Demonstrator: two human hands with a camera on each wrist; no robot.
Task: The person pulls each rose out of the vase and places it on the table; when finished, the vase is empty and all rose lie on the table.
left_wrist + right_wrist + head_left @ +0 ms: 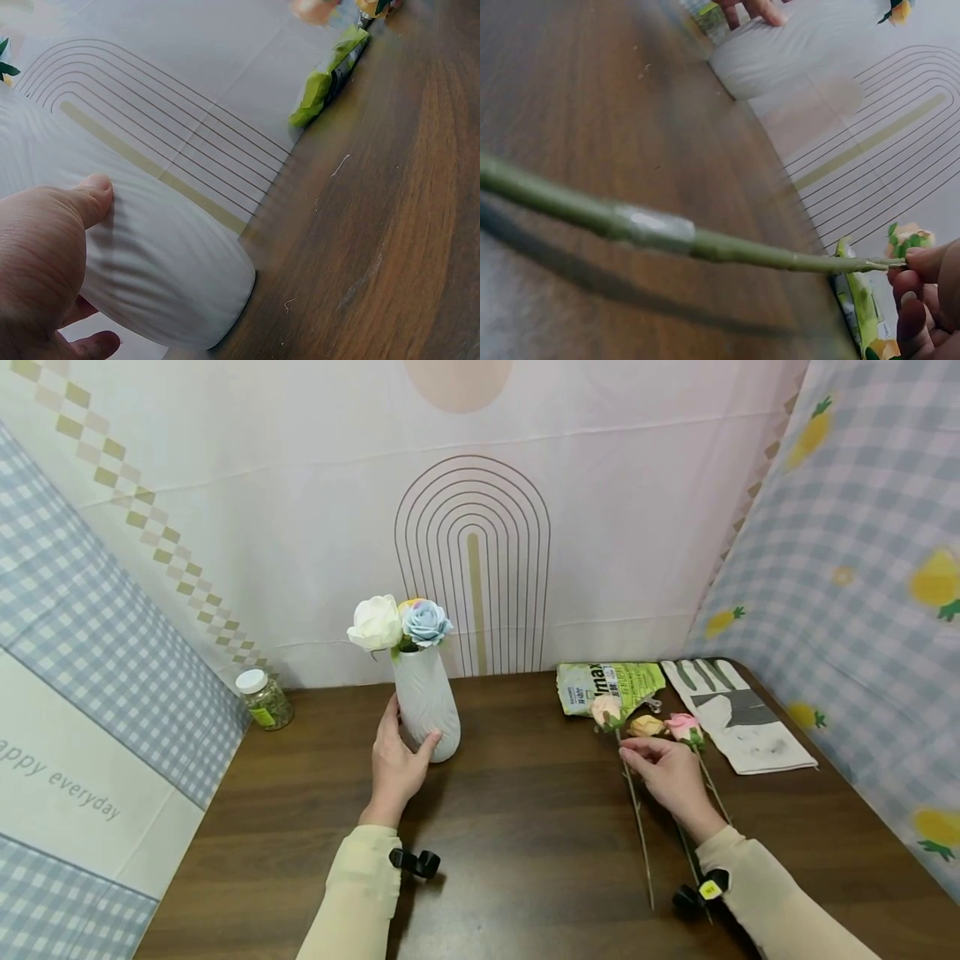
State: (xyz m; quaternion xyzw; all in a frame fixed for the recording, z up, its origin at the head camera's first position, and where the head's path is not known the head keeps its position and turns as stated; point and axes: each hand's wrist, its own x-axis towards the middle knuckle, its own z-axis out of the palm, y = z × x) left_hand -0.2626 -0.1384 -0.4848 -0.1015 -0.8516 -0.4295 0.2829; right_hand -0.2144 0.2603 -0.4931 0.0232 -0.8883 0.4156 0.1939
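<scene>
My left hand (397,768) grips the lower part of a white ribbed vase (426,697), thumb across its front. In the vase stand a white rose (377,623), a blue rose (427,623) and a yellow-orange bloom mostly hidden behind them. My right hand (666,774) pinches the green stem (765,257) of a pale peach rose (607,711) just below its head. Beside that hand lie a yellow rose (647,726) and a pink rose (683,727), their stems partly hidden under the hand and forearm.
A green and white packet (581,689) lies at the back right, next to a folded patterned cloth (750,727). At the back left stands a white-capped jar (266,700). Fabric hangs behind the wooden table (517,827) and along both sides.
</scene>
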